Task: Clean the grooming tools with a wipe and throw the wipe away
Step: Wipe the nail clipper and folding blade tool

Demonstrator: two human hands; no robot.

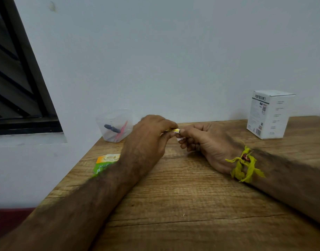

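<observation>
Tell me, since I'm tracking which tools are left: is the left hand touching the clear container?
Apart. In the head view the left hand pinches a small metal tool above the table, with a strip of wall showing between it and the clear container.

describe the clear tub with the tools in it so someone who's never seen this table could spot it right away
Start at the wooden table and go to its far left corner, where it meets the white wall below the dark window. The clear plastic tub stands there, just beyond the left hand. Unlike the white printed box far right and the flat green packet nearer, it is see-through, with a dark tool and a pink one inside.
</observation>
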